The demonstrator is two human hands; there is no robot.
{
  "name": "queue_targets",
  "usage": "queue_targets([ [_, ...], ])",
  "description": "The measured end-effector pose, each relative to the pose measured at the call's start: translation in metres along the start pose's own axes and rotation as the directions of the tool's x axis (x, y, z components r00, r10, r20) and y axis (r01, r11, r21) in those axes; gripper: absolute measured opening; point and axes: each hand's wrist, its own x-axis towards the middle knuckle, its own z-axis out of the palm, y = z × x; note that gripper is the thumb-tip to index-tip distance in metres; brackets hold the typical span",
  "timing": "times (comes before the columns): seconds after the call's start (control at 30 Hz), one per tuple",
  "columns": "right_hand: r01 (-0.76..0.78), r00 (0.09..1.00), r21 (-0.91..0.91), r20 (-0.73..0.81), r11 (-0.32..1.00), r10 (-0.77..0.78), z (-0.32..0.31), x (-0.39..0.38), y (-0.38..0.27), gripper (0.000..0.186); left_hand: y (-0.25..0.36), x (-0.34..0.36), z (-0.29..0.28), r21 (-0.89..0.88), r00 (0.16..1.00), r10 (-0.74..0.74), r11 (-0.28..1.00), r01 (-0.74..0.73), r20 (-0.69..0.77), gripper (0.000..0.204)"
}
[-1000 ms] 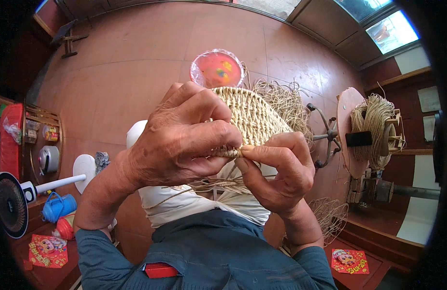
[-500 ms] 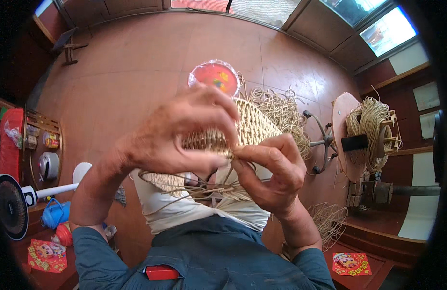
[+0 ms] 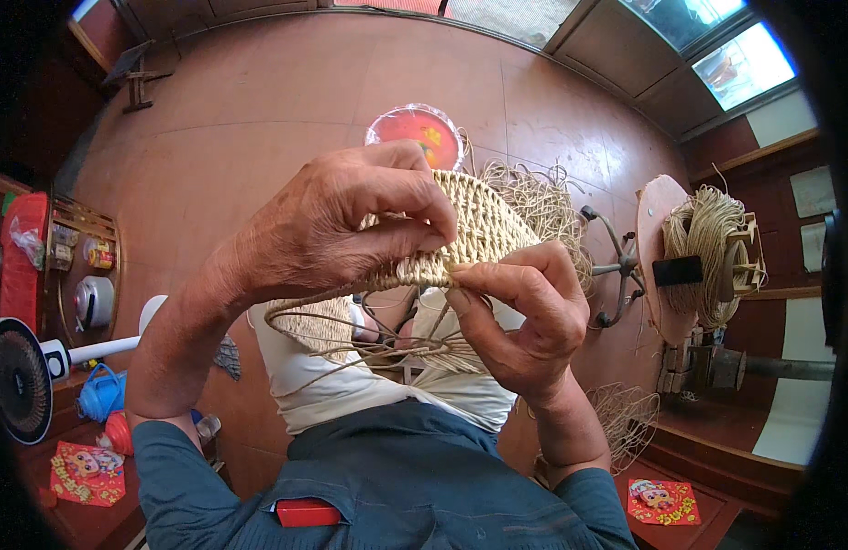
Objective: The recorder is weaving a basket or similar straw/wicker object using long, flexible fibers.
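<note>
A woven straw-coloured basket (image 3: 484,218) is held above my lap, its braided rim toward me. My left hand (image 3: 351,215) reaches over the weave, its thumb and fingers closed in a pinch close to the rim. At the rim's right part, my right hand (image 3: 525,312) pinches the edge between thumb and forefinger. Loose cord ends (image 3: 387,353) loop below the rim, over my white trousers (image 3: 314,403). My left hand hides some of the weave, and what lies between its fingertips is hard to see.
A pile of loose cord (image 3: 539,206) lies on the floor beyond the basket, near a red round tray (image 3: 415,133). To the right, a round board (image 3: 658,257) bears a cord coil (image 3: 704,238) and a dark phone (image 3: 678,271). A fan (image 3: 21,380) stands left.
My left hand was blurred with its fingers spread; it has drawn in, thumb and fingers now together at the basket's rim. My right hand keeps its pinch in nearly the same place.
</note>
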Motion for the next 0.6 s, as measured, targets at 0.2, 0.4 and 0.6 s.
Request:
queue_targets([
  [0.2,-0.036,0.997,0.092,-0.066,0.995,0.042,0.006,0.005,0.0,0.027,0.009,0.001,-0.005,0.133,0.983,0.083,0.986,-0.105,0.161,0.013],
  [0.4,-0.121,0.992,0.11,-0.017,0.986,0.124,0.002,0.01,0.0,0.031,0.01,0.004,-0.001,0.196,0.985,0.166,0.968,-0.156,-0.036,0.035],
  [0.6,-0.11,0.994,0.084,0.015,0.99,0.109,0.003,0.019,0.01,0.026,0.006,-0.009,0.028,0.621,0.888,0.444,0.731,-0.283,-0.119,0.044],
])
